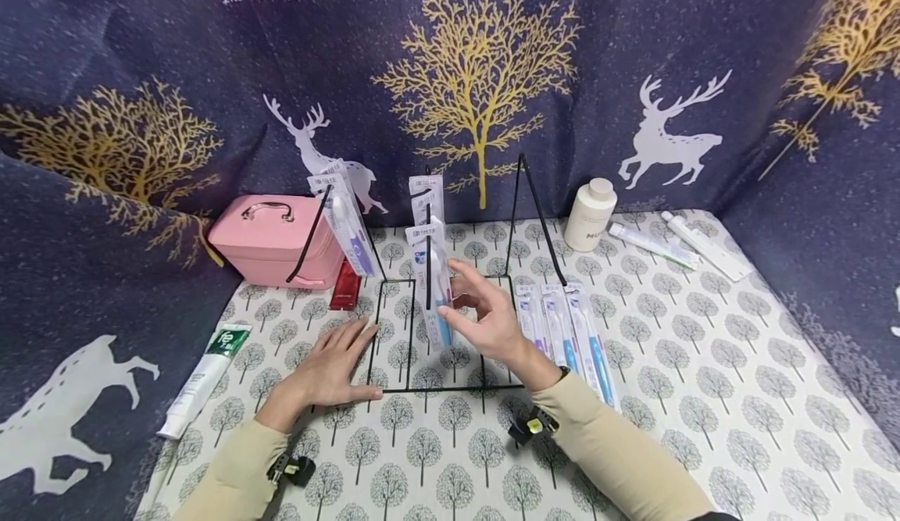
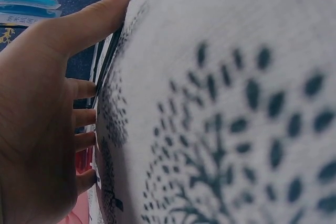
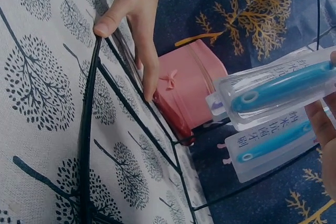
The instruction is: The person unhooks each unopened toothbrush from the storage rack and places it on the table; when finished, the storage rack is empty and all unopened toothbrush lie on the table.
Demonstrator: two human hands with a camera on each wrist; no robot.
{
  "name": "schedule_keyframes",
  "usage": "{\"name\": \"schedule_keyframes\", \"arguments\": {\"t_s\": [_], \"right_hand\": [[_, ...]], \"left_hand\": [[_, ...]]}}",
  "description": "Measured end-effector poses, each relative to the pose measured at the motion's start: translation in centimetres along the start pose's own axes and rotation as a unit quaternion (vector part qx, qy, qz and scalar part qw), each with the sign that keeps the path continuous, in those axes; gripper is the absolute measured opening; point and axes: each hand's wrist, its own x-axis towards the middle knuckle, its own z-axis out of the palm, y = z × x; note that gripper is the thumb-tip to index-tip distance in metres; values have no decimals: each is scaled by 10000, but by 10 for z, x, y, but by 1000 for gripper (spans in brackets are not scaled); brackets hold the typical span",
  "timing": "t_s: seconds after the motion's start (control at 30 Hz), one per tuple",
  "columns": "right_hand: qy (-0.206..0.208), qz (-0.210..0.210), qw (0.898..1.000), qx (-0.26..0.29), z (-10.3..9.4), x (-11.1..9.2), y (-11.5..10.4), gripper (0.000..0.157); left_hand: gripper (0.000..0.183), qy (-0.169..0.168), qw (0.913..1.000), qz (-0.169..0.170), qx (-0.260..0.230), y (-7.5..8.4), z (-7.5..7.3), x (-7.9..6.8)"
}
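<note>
Left hand (image 1: 333, 368), fingers spread, touching a black wire rack (image 1: 450, 389) — right hand (image 1: 488, 322) pinching a blue-handled toothbrush in clear plastic (image 1: 437, 275)

It hangs foremost on the rack's middle prong (image 1: 428, 287), above the white tree-printed counter (image 1: 689, 396); similar packs (image 1: 437, 193) hang behind — farther off stands a pink box-shaped case (image 1: 277, 248).

Spread across the bench (image 1: 457, 466), around a rack (image 1: 543, 219)
With case (image 1: 270, 244) behind left, bottle (image 1: 589, 218) behind right, toothbrush packs (image 1: 357, 241) on the rack, three more packs (image 1: 562, 337) at right.
</note>
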Motion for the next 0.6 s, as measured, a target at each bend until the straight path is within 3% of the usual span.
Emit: {"name": "schedule_keyframes", "arguments": {"t_s": [0.33,0.6], "right_hand": [[-124,-271,9996,11,-2,-4,-12,65],[-344,-640,9972,190,-3,-16,-1,66]], "left_hand": [[109,-159,9998,-108,-30,-1,1,2],[109,-59,10000,-50,34,-1,1,1]]}}
